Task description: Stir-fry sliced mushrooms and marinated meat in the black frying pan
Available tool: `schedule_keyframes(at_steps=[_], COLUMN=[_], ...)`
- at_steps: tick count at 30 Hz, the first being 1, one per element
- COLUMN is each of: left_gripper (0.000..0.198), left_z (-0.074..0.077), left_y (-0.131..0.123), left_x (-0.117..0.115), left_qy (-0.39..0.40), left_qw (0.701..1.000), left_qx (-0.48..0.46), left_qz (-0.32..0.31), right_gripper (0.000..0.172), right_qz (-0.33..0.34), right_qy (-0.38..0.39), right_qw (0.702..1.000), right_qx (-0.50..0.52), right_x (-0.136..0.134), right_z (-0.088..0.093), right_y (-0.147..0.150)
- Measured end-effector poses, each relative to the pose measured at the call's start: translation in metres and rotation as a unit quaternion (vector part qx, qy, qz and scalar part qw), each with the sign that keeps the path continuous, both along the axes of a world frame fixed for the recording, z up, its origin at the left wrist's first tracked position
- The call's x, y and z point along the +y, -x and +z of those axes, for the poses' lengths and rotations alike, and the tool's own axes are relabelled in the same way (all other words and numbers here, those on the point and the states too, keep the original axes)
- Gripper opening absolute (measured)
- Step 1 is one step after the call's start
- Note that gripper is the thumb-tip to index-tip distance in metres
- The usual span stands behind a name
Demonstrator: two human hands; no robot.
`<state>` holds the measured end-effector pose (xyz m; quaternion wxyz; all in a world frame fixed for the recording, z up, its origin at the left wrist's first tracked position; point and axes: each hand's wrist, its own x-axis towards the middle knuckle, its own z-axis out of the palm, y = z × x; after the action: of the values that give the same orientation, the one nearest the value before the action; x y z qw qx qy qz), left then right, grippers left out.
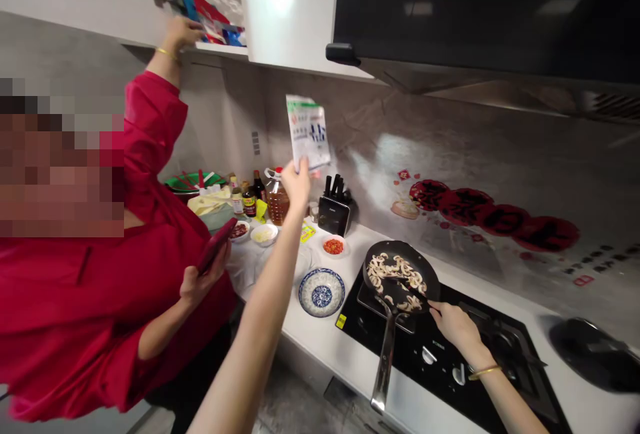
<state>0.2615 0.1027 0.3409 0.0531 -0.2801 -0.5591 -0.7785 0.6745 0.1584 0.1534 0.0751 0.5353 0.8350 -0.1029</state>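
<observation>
**A raised packet, a pan of mushrooms, and a helper at the cupboard**

The fingers of the left hand (297, 184) are pinched shut on the lower edge of a white packet (308, 131) with blue and green print, held upright in the air in front of the grey backsplash, above the bottles at the back of the counter. That arm stretches long and bare up from the bottom of the view.

The right hand (454, 323) lies low over the black cooktop (440, 361), fingers curled around a dark utensil whose tip reaches into the frying pan (400, 274); the utensil itself is hard to make out. A gold bangle circles that wrist. The pan sits on the cooktop with pale sliced mushrooms (397, 271) spread across it, its long metal handle pointing toward the near counter edge.

Just left of the cooktop on the white counter stands a blue-and-white patterned plate (321, 292). Beyond it are a small dish of chopped red chilli (333, 246), a black knife block (335, 211), a large bottle of oil (277, 199) and several darker sauce bottles.

At the left stands another person in a red top (90, 287), one hand gripping a red phone (216, 245), the other reaching into an open wall cupboard (210, 14) among coloured packets.
</observation>
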Motion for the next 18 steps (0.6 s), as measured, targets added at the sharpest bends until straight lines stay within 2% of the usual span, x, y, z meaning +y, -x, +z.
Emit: schedule_keyframes(at_steps=[1, 2, 3, 4, 5, 7, 10, 13, 15, 18], left_gripper=[0.03, 0.03, 0.031, 0.032, 0.035, 0.041, 0.038, 0.036, 0.038, 0.039], left_z=[0.017, 0.027, 0.03, 0.027, 0.017, -0.019, -0.092, -0.16, -0.193, -0.221], left_y=[0.006, 0.009, 0.008, 0.004, -0.003, -0.022, -0.06, -0.098, -0.12, -0.146], left_x=[0.003, 0.005, 0.005, 0.004, 0.0, -0.012, -0.032, -0.049, -0.058, -0.071], left_qy=[-0.016, -0.029, -0.039, -0.037, -0.025, 0.042, 0.147, 0.192, 0.223, 0.256], left_qw=[1.0, 0.999, 0.998, 0.998, 0.998, 0.996, 0.988, 0.974, 0.957, 0.94], left_qx=[0.018, 0.028, 0.041, 0.05, 0.056, 0.064, 0.042, -0.035, -0.099, -0.146], left_qz=[-0.007, -0.006, -0.009, -0.015, -0.021, -0.035, -0.035, -0.115, -0.156, -0.172], right_gripper=[0.04, 0.04, 0.04, 0.039, 0.039, 0.035, 0.031, 0.033, 0.035, 0.036], right_qz=[-0.005, -0.01, -0.015, -0.019, -0.02, -0.007, 0.031, 0.019, -0.011, -0.012], right_qy=[0.0, -0.001, -0.003, -0.006, -0.008, -0.005, -0.011, -0.036, -0.045, -0.045], right_qw=[1.0, 1.0, 1.0, 1.0, 1.0, 1.0, 0.999, 0.999, 0.999, 0.999], right_qx=[0.001, 0.004, 0.006, 0.009, 0.01, 0.01, 0.012, 0.015, 0.013, 0.021], right_x=[-0.002, -0.005, -0.008, -0.011, -0.014, -0.018, -0.017, -0.007, 0.003, 0.015], right_z=[0.001, 0.002, 0.004, 0.006, 0.009, 0.015, 0.017, 0.011, 0.006, 0.001], right_y=[-0.003, -0.006, -0.01, -0.013, -0.017, -0.021, -0.013, 0.015, 0.036, 0.057])
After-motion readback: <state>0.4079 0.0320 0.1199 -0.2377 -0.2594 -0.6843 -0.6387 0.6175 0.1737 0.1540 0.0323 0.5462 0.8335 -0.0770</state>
